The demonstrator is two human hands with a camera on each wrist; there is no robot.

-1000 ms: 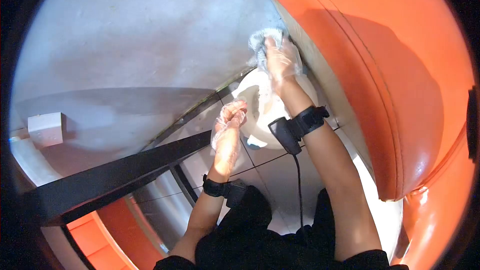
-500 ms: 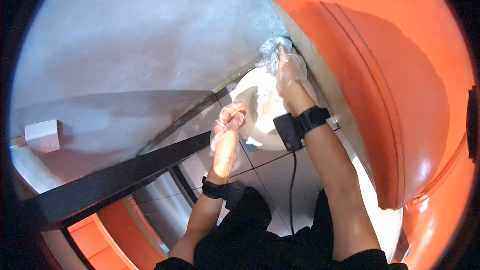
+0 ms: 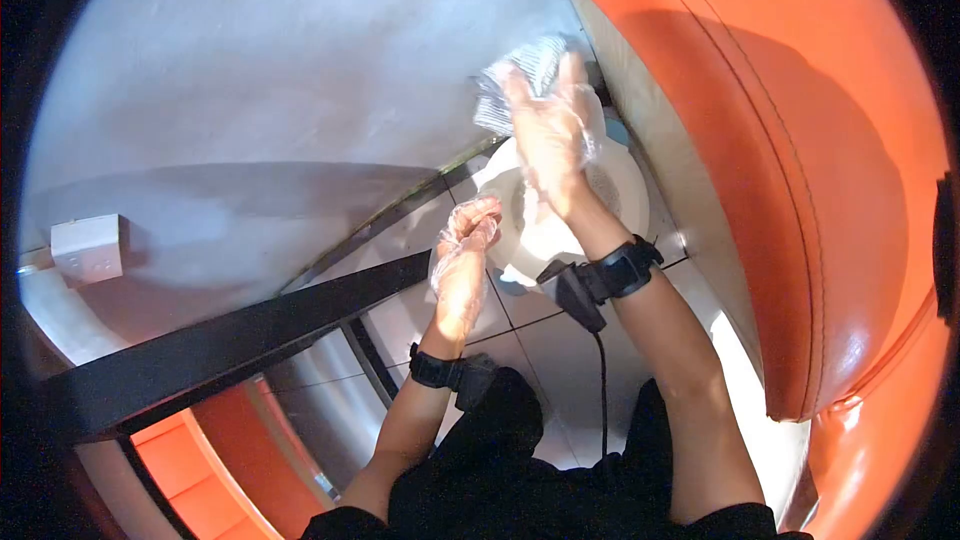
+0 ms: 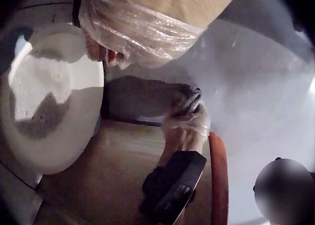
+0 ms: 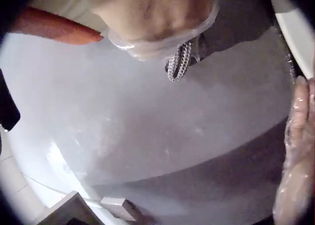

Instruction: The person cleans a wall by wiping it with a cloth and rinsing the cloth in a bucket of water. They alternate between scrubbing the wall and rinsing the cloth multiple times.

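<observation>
My right hand [image 3: 552, 135], in a clear plastic glove, holds a grey striped cloth [image 3: 495, 105] against the pale grey wall. In the right wrist view a folded edge of the cloth [image 5: 179, 62] sticks out from under the palm. Below that hand, a round white basin [image 3: 638, 205] stands on the floor; foamy water [image 4: 42, 87] shows inside it in the left wrist view. My left hand [image 3: 466, 235], also gloved, is by the basin's left side, its fingers loosely curled around nothing.
The wall [image 3: 300, 50] fills the upper left, with a small white box [image 3: 87, 248] low on it. An orange padded seat [image 3: 740, 130] curves along the right. A black bar [image 3: 250, 325] slants across the lower left. Grey floor tiles [image 3: 530, 350] lie under the basin.
My right hand first drew the cloth down towards the corner beside the seat, then moved it up and left along the wall, spreading it wider. The left hand has barely moved.
</observation>
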